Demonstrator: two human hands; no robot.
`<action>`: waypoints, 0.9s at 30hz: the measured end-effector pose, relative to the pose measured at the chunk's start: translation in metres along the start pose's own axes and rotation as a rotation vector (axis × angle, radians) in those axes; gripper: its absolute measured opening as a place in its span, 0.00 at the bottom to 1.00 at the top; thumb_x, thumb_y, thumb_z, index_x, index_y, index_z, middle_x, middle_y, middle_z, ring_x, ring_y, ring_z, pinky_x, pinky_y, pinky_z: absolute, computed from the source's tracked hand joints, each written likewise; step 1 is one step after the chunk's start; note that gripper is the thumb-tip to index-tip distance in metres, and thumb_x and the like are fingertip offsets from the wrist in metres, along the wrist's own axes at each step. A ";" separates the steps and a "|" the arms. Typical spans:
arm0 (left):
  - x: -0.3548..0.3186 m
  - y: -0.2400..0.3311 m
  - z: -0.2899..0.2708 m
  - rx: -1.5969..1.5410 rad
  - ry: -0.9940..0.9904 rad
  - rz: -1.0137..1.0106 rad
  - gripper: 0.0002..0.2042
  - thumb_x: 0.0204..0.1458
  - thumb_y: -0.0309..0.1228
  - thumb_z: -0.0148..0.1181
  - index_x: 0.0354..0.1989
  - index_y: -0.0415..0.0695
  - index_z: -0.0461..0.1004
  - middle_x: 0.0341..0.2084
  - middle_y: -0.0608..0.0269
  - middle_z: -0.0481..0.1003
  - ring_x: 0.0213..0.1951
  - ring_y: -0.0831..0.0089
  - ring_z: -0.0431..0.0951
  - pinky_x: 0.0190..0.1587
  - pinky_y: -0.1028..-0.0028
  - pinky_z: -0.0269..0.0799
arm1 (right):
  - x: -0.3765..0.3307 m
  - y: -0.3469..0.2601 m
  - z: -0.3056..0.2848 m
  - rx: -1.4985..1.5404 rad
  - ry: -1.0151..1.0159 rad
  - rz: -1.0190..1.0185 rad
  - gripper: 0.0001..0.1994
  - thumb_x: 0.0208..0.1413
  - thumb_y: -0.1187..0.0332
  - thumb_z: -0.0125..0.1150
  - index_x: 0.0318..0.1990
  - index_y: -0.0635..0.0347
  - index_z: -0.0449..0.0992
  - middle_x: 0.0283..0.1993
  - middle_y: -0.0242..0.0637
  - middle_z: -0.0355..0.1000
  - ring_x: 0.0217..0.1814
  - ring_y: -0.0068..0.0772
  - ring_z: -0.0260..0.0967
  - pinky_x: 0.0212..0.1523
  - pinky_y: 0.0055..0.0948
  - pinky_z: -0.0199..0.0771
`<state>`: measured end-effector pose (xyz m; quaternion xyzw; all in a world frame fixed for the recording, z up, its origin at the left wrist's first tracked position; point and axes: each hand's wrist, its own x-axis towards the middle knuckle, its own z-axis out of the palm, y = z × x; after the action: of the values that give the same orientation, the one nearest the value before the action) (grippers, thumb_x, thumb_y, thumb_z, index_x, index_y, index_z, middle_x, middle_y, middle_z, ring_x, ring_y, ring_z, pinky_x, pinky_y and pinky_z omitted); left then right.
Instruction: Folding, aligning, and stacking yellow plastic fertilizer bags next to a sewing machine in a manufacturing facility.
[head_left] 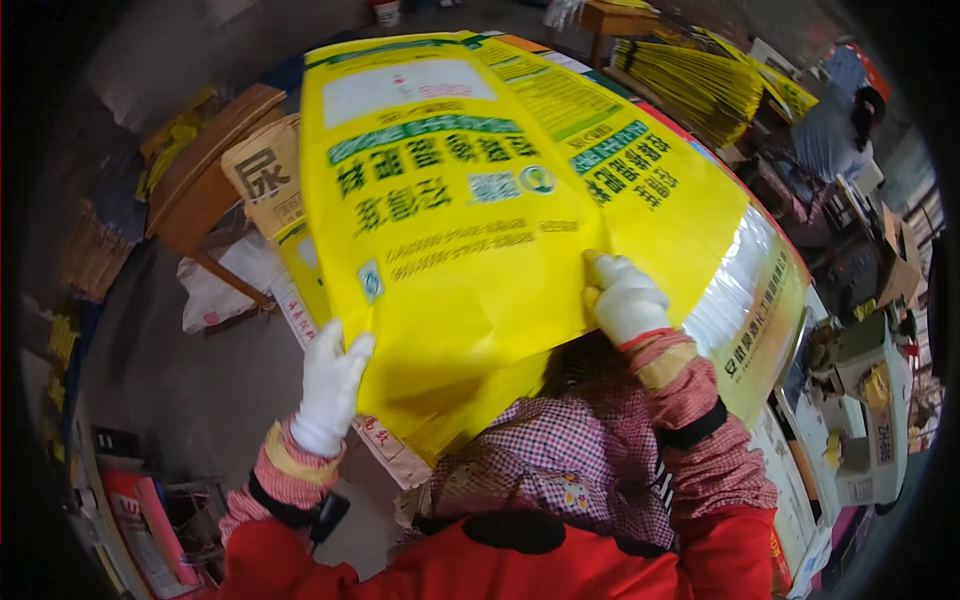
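A large yellow printed packaging sack [440, 230] with green bands and a white panel lies flat before me, its near edge lifted. At its left edge my left hand [332, 385], in a white glove, grips the sack between thumb and fingers. My right hand [625, 298], gloved too, pinches the near right corner of the same sack. Beneath and to the right lies another yellow sack [680, 240] with a silvery, see-through stripe. The lower layers under the lifted sack are partly hidden.
A fanned stack of yellow sacks [690, 85] lies at the far right. Another person [835, 130] is beyond it. A sewing machine [870, 430] stands at right. To the left are a wooden table [205, 165], a brown paper sack [262, 170] and a white sack [225, 285] on the floor.
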<state>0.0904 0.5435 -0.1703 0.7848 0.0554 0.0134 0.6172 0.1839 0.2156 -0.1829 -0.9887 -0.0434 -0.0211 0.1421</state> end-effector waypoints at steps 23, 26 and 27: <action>-0.065 -0.113 0.053 1.301 -0.152 0.338 0.17 0.49 0.40 0.49 0.19 0.41 0.76 0.15 0.54 0.72 0.24 0.56 0.74 0.29 0.61 0.68 | -0.024 0.034 0.163 0.598 -0.088 0.184 0.20 0.61 0.55 0.39 0.55 0.50 0.66 0.60 0.42 0.60 0.63 0.44 0.53 0.63 0.39 0.50; -0.041 -0.071 0.067 1.772 -0.489 -0.071 0.14 0.43 0.45 0.55 0.23 0.46 0.77 0.19 0.57 0.75 0.24 0.61 0.77 0.27 0.66 0.68 | -0.023 0.065 0.220 -1.526 0.462 -0.366 0.20 0.60 0.58 0.40 0.58 0.53 0.62 0.49 0.42 0.69 0.47 0.40 0.68 0.49 0.39 0.68; -0.032 -0.059 0.067 1.790 -0.500 -0.048 0.14 0.43 0.45 0.55 0.23 0.46 0.77 0.19 0.57 0.75 0.24 0.61 0.77 0.27 0.66 0.68 | -0.030 0.059 0.215 -1.521 0.451 -0.337 0.20 0.60 0.58 0.40 0.58 0.53 0.62 0.49 0.42 0.69 0.47 0.40 0.68 0.49 0.39 0.68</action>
<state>0.0604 0.4894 -0.2424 0.9473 -0.0735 -0.2166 -0.2242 0.1653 0.2172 -0.4069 -0.7669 -0.1357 -0.2646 -0.5687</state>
